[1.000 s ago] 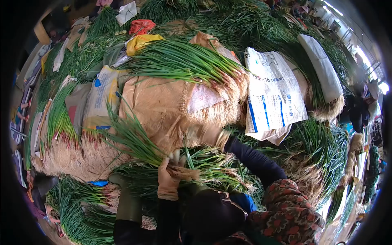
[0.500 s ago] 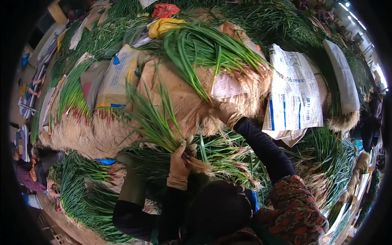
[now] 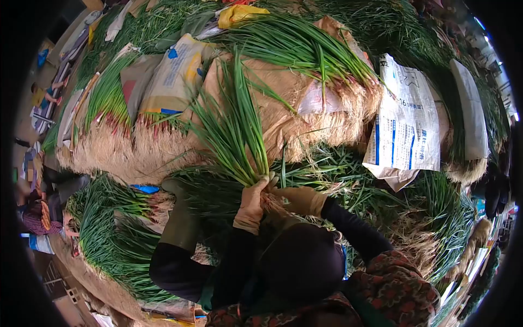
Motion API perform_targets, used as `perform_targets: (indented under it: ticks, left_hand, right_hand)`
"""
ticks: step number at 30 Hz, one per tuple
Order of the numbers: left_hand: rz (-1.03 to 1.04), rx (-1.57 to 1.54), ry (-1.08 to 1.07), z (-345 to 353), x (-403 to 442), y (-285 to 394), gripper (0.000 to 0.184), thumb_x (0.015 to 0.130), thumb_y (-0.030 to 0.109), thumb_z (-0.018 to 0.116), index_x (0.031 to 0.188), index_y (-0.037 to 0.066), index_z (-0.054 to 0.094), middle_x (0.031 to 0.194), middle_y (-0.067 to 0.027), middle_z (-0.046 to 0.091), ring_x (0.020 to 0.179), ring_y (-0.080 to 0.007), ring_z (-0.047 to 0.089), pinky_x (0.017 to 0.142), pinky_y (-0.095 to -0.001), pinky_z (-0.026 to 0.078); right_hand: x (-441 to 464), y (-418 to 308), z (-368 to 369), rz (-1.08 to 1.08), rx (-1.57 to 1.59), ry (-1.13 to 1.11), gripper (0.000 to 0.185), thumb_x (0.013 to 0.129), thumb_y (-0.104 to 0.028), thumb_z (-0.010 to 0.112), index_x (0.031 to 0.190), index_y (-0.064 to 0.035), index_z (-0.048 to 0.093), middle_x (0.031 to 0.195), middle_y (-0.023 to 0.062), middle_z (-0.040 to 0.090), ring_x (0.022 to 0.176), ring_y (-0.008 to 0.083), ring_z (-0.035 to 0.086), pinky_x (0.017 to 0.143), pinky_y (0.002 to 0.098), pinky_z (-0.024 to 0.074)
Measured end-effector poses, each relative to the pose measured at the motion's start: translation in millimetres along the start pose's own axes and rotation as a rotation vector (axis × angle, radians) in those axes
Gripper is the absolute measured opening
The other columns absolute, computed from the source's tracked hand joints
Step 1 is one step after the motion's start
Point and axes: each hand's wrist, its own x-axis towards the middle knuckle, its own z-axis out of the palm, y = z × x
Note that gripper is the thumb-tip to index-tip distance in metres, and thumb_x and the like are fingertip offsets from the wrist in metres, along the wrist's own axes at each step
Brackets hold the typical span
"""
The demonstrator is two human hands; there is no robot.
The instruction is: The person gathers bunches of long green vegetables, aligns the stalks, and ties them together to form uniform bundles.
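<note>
My left hand [image 3: 251, 203], in a tan glove, is closed round the lower stems of a bunch of green onions [image 3: 239, 139]. The long green leaves fan up and away from me, and the pale, stringy roots point back toward my body. At the root end, my right hand [image 3: 298, 200], gloved as well, is closed against the bunch right beside the left one; its fingertips are partly hidden. Ahead, a loose heap of green onions [image 3: 305, 46] with reddish bases lies on brown sacking [image 3: 267, 117].
A white printed sack [image 3: 406, 120] lies over bundles at the right, a beige sack [image 3: 171, 82] at the left. Stacked green onions with hanging roots [image 3: 144, 152] form a ridge ahead. More onion greens [image 3: 120, 240] cover the floor. Another person [image 3: 43, 212] is at the far left.
My right hand has come back from the heap with a few stalks to the bunch in my left hand. The bunch now stands more upright, its leaves pointing straight ahead.
</note>
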Motion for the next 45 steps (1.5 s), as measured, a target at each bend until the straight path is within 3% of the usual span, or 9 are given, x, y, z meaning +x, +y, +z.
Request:
perform_targets:
  ticks: [2, 5, 14, 18, 22, 35, 39, 42, 45]
  left_hand:
    - [-0.013, 0.033, 0.049, 6.3, -15.3, 9.1, 0.021, 0.089, 0.017, 0.056, 0.095, -0.003, 0.062, 0.08, -0.0071, 0.063, 0.074, -0.0154, 0.063, 0.058, -0.02, 0.05]
    - [0.006, -0.019, 0.044, 4.2, -8.1, -6.7, 0.02, 0.088, 0.018, 0.058, 0.091, -0.001, 0.063, 0.074, -0.0058, 0.062, 0.064, -0.0138, 0.061, 0.053, -0.019, 0.047]
    - [0.006, -0.051, 0.105, -2.8, -14.4, -14.2, 0.024, 0.089, 0.025, 0.057, 0.084, 0.002, 0.059, 0.062, -0.003, 0.054, 0.05, -0.0118, 0.05, 0.054, -0.0246, 0.049]
    - [-0.093, -0.371, 0.153, 35.4, -37.4, 0.6, 0.022, 0.091, 0.026, 0.054, 0.084, 0.006, 0.058, 0.059, -0.0018, 0.048, 0.049, -0.0123, 0.048, 0.055, -0.026, 0.051]
    - [-0.102, -0.409, 0.026, 4.9, -23.2, -19.3, 0.021, 0.092, 0.028, 0.052, 0.096, 0.007, 0.058, 0.073, -0.0022, 0.054, 0.065, -0.0148, 0.053, 0.065, -0.034, 0.054]
    - [-0.215, -0.271, -0.158, 1.6, -37.1, -1.3, 0.026, 0.096, 0.026, 0.04, 0.098, 0.005, 0.056, 0.071, 0.0012, 0.052, 0.059, -0.0105, 0.051, 0.062, -0.0305, 0.054]
    - [-0.152, -0.437, -0.133, 10.8, -41.8, -4.7, 0.025, 0.096, 0.026, 0.042, 0.092, 0.005, 0.054, 0.069, 0.0016, 0.052, 0.056, -0.0114, 0.051, 0.061, -0.0275, 0.053]
    - [-0.156, -0.687, -0.084, -3.8, -29.3, -21.8, 0.024, 0.096, 0.027, 0.042, 0.086, 0.007, 0.052, 0.069, 0.0014, 0.051, 0.056, -0.0117, 0.051, 0.062, -0.0269, 0.053]
    - [-0.121, -0.689, -0.062, 12.5, -40.1, -14.2, 0.024, 0.096, 0.028, 0.043, 0.085, 0.008, 0.051, 0.071, 0.0009, 0.051, 0.062, -0.0104, 0.05, 0.066, -0.0268, 0.05]
  right_hand:
    - [8.9, 17.9, -23.2, 0.302, 0.315, -0.316, 0.046, 0.08, -0.022, 0.062, 0.12, -0.0014, 0.053, 0.104, 0.0155, 0.063, 0.1, 0.0255, 0.06, 0.084, 0.0339, 0.0476]
    - [21.7, 73.4, -2.6, 0.099, 0.235, 0.083, 0.044, 0.084, -0.022, 0.061, 0.121, 0.0003, 0.052, 0.105, 0.012, 0.064, 0.1, 0.0208, 0.059, 0.084, 0.0305, 0.0465]
    - [93.9, 35.9, 26.2, 0.576, 1.047, 0.326, 0.04, 0.084, -0.026, 0.066, 0.114, 0.0002, 0.058, 0.092, 0.0029, 0.064, 0.081, 0.0079, 0.057, 0.067, 0.0218, 0.0463]
    - [69.9, 16.2, 14.8, 0.722, 1.57, 0.272, 0.026, 0.089, -0.036, 0.058, 0.093, -0.0095, 0.057, 0.061, -0.0023, 0.049, 0.043, 0.0097, 0.043, 0.036, 0.0232, 0.0332]
    - [89.1, -9.3, 13.7, 0.665, 1.353, 0.466, 0.028, 0.088, -0.039, 0.056, 0.092, -0.0111, 0.056, 0.058, -0.0016, 0.044, 0.039, 0.0108, 0.038, 0.034, 0.024, 0.03]
    - [71.2, 26.0, 5.9, 0.534, 1.717, -0.118, 0.04, 0.086, -0.046, 0.059, 0.095, -0.0069, 0.057, 0.055, -0.0059, 0.037, 0.046, 0.0057, 0.031, 0.044, 0.0224, 0.026]
    - [66.3, 26.7, 33.2, 0.609, 1.491, 0.151, 0.037, 0.085, -0.042, 0.061, 0.093, -0.0065, 0.058, 0.062, -0.0023, 0.048, 0.051, 0.0071, 0.042, 0.046, 0.022, 0.032]
    - [73.1, 35.1, 67.9, 0.237, 1.119, 0.588, 0.034, 0.085, -0.038, 0.063, 0.099, -0.0073, 0.056, 0.071, 0.0001, 0.053, 0.057, 0.0104, 0.049, 0.05, 0.021, 0.0402]
    - [65.0, -23.7, 9.1, 0.523, 1.507, 0.416, 0.027, 0.093, -0.039, 0.046, 0.085, -0.0134, 0.048, 0.072, 0.0014, 0.048, 0.061, 0.0133, 0.047, 0.053, 0.0208, 0.0416]
